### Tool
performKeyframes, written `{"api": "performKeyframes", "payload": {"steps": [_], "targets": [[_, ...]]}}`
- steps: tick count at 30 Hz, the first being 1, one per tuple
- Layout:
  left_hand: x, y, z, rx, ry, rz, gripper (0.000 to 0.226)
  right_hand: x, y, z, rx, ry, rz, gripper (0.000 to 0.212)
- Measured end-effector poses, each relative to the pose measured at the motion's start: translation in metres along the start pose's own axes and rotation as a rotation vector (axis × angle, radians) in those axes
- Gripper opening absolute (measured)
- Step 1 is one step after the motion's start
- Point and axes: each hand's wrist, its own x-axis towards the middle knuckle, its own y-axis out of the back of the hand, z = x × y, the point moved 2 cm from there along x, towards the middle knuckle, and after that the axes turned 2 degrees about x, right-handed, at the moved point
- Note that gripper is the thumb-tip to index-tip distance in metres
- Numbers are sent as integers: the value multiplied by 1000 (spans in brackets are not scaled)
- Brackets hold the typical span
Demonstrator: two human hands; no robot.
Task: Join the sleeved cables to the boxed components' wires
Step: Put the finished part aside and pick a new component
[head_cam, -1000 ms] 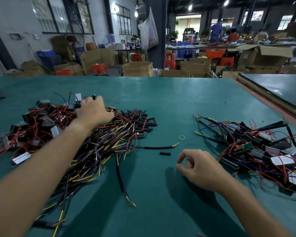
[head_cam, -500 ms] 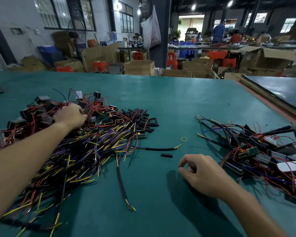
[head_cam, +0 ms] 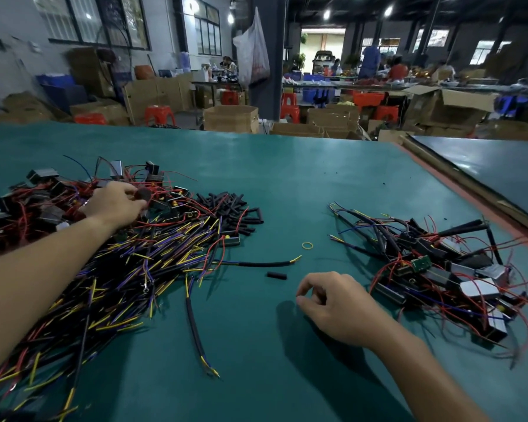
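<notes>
On the left of the green table [head_cam: 287,178] lies a heap of boxed components [head_cam: 43,202] with red wires. In front of it spreads a pile of black sleeved cables [head_cam: 119,269] with yellow and purple ends. My left hand [head_cam: 113,205] reaches into the component heap, and its fingers grip one small dark component [head_cam: 142,194], lifted slightly. My right hand [head_cam: 333,306] hovers low over the table with its fingers loosely curled; I see nothing in it. Two loose sleeved cables [head_cam: 256,264] [head_cam: 195,324] lie between the hands.
A pile of short black sleeve tubes [head_cam: 232,205] sits right of the components. One stray tube piece [head_cam: 276,275] and a yellow rubber band [head_cam: 307,245] lie mid-table. A tangle of cables and boxes [head_cam: 439,269] fills the right side. Cardboard boxes and people stand beyond the table.
My left hand has drawn left and nearer across the component heap and now grips a dark component. My right hand has barely moved.
</notes>
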Motion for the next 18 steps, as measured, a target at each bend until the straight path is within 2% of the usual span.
{"api": "performKeyframes", "payload": {"steps": [3,6,15,18], "targets": [[-9,15,24,-209,27,226,19,0,0,1,-9,-1,1,11],[-19,30,61,-340,-138,300,26,1,0,2,-15,-6,5,11],[-48,58,133,-683,-424,211,18,0,3,1,6,-5,32,11],[-73,70,158,-888,-491,77,7,1,4,-1,38,3,62,16]]}}
